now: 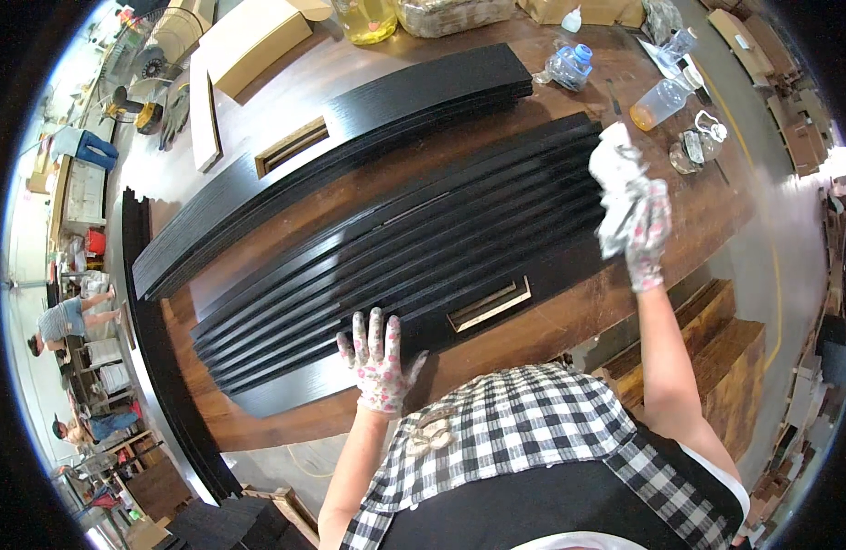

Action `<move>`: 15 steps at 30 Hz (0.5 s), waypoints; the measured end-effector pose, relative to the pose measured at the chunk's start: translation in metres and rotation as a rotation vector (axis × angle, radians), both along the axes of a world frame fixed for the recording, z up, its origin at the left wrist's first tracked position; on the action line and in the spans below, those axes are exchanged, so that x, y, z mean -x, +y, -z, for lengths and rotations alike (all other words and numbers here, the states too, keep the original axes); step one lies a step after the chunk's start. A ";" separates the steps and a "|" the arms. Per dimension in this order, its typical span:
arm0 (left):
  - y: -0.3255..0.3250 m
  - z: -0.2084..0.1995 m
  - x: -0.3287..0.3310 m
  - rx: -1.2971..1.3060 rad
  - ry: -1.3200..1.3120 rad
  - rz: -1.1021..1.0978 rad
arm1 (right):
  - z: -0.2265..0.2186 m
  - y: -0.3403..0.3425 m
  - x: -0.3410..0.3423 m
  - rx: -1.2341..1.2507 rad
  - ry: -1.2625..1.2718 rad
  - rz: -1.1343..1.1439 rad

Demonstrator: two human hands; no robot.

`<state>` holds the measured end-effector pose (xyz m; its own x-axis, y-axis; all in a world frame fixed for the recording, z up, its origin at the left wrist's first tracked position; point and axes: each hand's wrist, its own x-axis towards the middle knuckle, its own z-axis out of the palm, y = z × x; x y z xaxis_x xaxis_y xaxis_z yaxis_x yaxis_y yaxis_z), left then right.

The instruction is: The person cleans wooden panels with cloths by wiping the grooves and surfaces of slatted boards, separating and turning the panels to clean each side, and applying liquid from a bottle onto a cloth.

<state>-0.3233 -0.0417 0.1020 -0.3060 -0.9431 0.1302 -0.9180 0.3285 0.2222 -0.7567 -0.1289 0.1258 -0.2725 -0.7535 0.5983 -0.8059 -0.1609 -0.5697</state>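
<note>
Several long black boards (423,240) lie overlapped like steps on the brown table (569,307) in front of me. The nearest has a rectangular cutout (490,304) with bare wood edges. My left hand (381,365), in a white glove with pink flowers, rests fingers spread on the near board, left of the cutout. My right hand (649,236), gloved the same way, grips a crumpled white cloth (615,179) at the right ends of the boards. The cloth hangs partly over those ends, and my right fingertips are partly hidden by it.
A stack of black boards (423,90) with a cutout lies farther back; more black strips (146,302) run along the left. Plastic bottles (661,103) and a glass jar (693,151) stand at the right. A cordless drill (140,114), cardboard box (248,41) and yellow-liquid container (366,20) sit behind.
</note>
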 end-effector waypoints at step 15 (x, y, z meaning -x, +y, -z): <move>-0.046 0.046 -0.029 0.227 0.038 0.086 | 0.099 0.012 -0.093 0.032 0.297 -0.130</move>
